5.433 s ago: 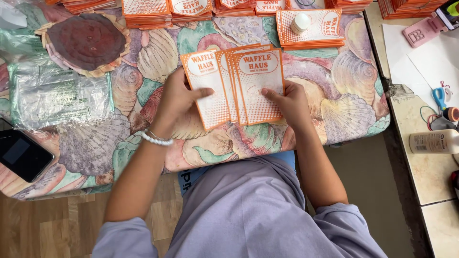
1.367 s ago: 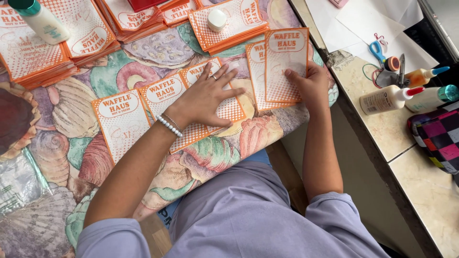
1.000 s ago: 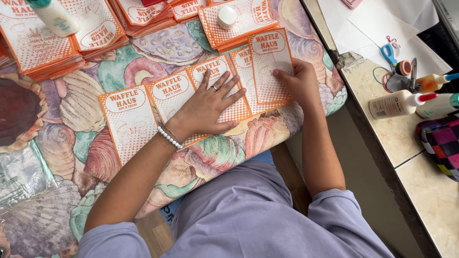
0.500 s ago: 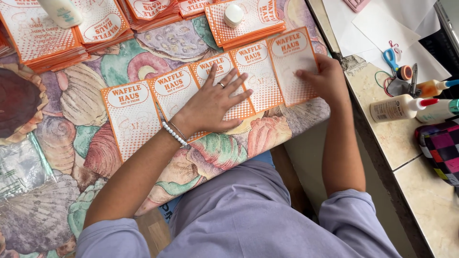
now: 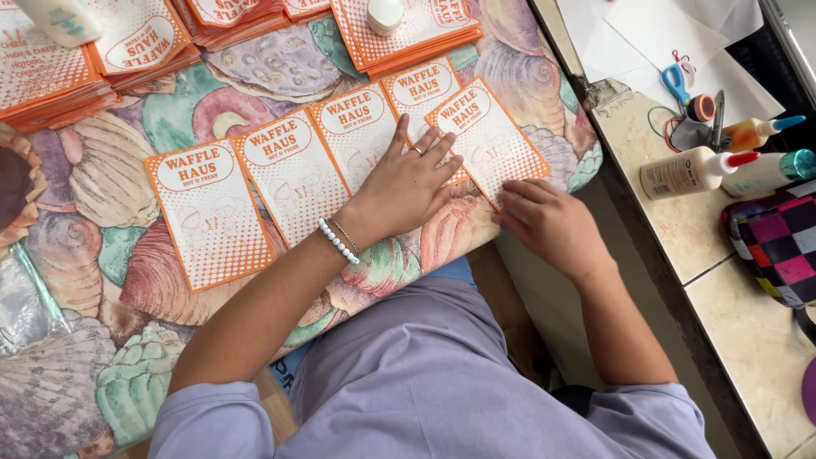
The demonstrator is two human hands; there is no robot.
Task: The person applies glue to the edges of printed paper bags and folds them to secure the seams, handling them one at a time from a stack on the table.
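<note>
- Five orange-and-white printed cards (image 5: 293, 174) lie fanned in an overlapping row on the seashell-patterned cloth (image 5: 110, 399), each with an oval label at its top.
- The left hand (image 5: 408, 183) presses flat on the row's middle cards, fingers spread apart, gripping nothing.
- The right hand (image 5: 548, 225) rests at the lower corner of the rightmost card (image 5: 493, 136), fingers loosely curled, clamped on nothing.
- Beyond the row sit stacks of matching cards (image 5: 408, 34).
- Right of the row, on the counter (image 5: 722, 289), lie glue bottles (image 5: 688, 170) and blue-handled scissors (image 5: 680, 85).
</note>
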